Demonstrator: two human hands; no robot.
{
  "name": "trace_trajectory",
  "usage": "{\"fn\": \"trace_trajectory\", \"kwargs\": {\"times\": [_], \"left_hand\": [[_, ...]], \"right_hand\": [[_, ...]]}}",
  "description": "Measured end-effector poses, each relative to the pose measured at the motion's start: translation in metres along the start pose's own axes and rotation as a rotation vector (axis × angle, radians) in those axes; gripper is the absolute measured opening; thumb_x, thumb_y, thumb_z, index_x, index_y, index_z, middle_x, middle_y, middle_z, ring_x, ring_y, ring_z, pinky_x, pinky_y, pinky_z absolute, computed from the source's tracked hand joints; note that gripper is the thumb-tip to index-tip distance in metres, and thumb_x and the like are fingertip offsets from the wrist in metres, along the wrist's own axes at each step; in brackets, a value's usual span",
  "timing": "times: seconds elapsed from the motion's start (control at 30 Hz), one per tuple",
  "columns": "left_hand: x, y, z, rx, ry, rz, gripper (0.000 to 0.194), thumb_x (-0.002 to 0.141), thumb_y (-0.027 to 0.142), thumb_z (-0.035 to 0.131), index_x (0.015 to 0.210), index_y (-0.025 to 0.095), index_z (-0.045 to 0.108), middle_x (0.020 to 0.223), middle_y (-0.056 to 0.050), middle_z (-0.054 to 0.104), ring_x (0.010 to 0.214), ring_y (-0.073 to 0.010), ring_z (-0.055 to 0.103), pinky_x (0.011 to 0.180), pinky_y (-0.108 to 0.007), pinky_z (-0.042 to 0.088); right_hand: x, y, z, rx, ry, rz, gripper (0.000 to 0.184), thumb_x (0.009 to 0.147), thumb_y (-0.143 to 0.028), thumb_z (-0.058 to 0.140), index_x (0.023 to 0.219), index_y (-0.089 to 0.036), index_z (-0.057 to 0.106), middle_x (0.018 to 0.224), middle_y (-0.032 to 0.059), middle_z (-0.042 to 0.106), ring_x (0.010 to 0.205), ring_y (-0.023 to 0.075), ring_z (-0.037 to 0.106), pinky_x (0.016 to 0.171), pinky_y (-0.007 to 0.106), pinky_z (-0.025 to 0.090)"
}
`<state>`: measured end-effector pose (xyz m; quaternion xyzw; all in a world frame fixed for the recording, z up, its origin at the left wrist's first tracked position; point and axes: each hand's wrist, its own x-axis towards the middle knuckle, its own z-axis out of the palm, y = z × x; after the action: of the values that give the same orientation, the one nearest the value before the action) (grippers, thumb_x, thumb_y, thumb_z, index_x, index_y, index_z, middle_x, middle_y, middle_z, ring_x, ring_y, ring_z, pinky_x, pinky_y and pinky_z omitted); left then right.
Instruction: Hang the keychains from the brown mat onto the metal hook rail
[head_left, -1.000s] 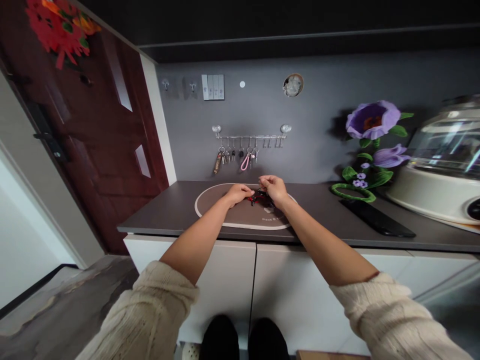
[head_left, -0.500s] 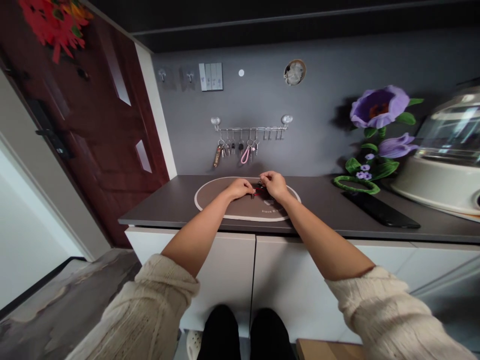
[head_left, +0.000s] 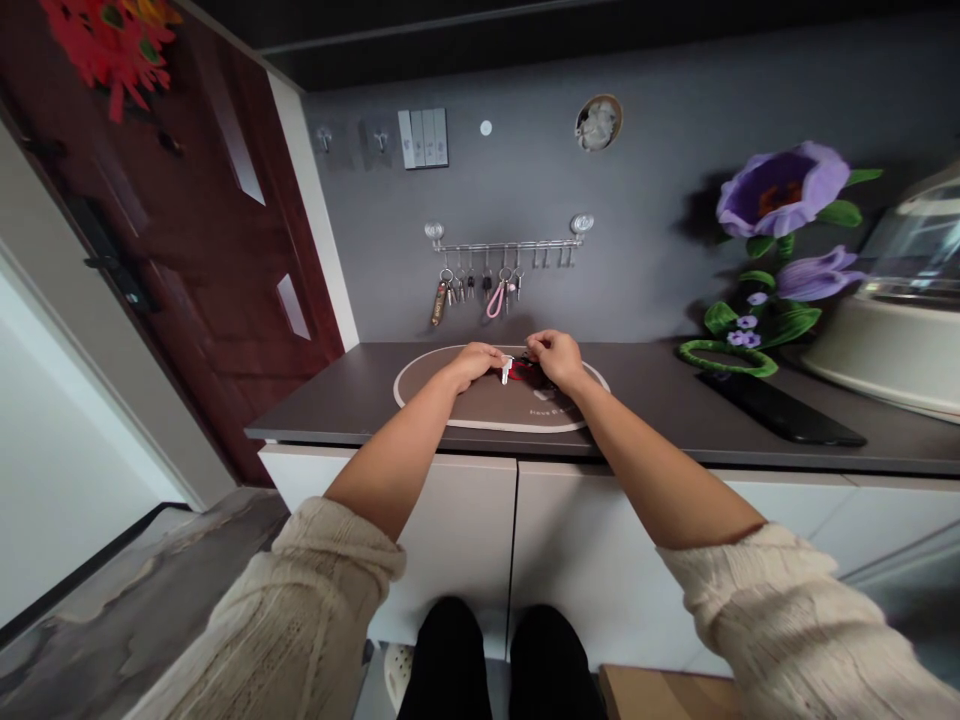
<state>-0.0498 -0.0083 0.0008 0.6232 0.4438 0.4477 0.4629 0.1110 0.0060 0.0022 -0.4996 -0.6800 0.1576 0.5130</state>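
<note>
Over an oval brown mat point(head_left: 487, 408) with a pale rim, my left hand point(head_left: 474, 366) is closed in a pinch at the head of a silver key point(head_left: 506, 373), whose blade points down. A short red cord or strap point(head_left: 520, 371) runs from beside the key toward my right hand point(head_left: 556, 361). That hand is closed too, thumb and fingers together near a small dark piece; what exactly it grips is hidden by the fingers. Behind both hands, several keys point(head_left: 471, 287) and a pink loop strap point(head_left: 496, 299) hang from a clear hook rail point(head_left: 517, 245) on the wall.
The mat lies on a dark counter point(head_left: 330, 395) above white cabinet doors point(head_left: 442, 530). To the right are a black phone-like slab point(head_left: 787, 408), purple fabric flowers point(head_left: 784, 195) and a white appliance point(head_left: 885, 350) with a clear cover. A dark red door point(head_left: 195, 230) stands left.
The silver key now shows brightly with its blade hanging down from my left fingers. Both hands stay close together over the mat. The view has shifted slightly.
</note>
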Motion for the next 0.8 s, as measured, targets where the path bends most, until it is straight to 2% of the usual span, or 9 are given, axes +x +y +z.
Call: {"fn": "trace_trajectory", "kwargs": {"times": [0.27, 0.6, 0.8], "left_hand": [[0.004, -0.003, -0.003, -0.151, 0.008, 0.011, 0.003, 0.062, 0.011, 0.06, 0.061, 0.011, 0.057, 0.054, 0.0, 0.057, 0.053, -0.0079, 0.051, 0.065, -0.025, 0.039], [0.01, -0.005, -0.004, -0.22, 0.117, 0.002, 0.002, 0.065, 0.011, 0.059, 0.067, 0.012, 0.059, 0.06, -0.001, 0.059, 0.055, -0.0069, 0.053, 0.065, -0.023, 0.04], [0.007, 0.001, -0.003, -0.343, 0.121, -0.012, 0.006, 0.065, 0.013, 0.061, 0.07, 0.013, 0.059, 0.066, -0.002, 0.061, 0.06, -0.0073, 0.055, 0.071, -0.025, 0.042]], "right_hand": [[0.0, -0.001, 0.001, -0.011, -0.03, -0.035, 0.017, 0.072, -0.024, 0.05, 0.078, -0.014, 0.062, 0.068, 0.0034, 0.062, 0.06, 0.011, 0.054, 0.065, 0.026, 0.043], [-0.005, -0.006, 0.001, -0.019, -0.206, -0.15, 0.02, 0.069, -0.03, 0.055, 0.081, -0.016, 0.063, 0.07, 0.0016, 0.063, 0.064, 0.0101, 0.053, 0.067, 0.025, 0.042], [-0.011, -0.017, -0.001, 0.008, -0.241, -0.149, 0.016, 0.068, -0.026, 0.057, 0.079, -0.016, 0.063, 0.07, 0.0012, 0.063, 0.06, 0.0092, 0.052, 0.062, 0.023, 0.042]]}}
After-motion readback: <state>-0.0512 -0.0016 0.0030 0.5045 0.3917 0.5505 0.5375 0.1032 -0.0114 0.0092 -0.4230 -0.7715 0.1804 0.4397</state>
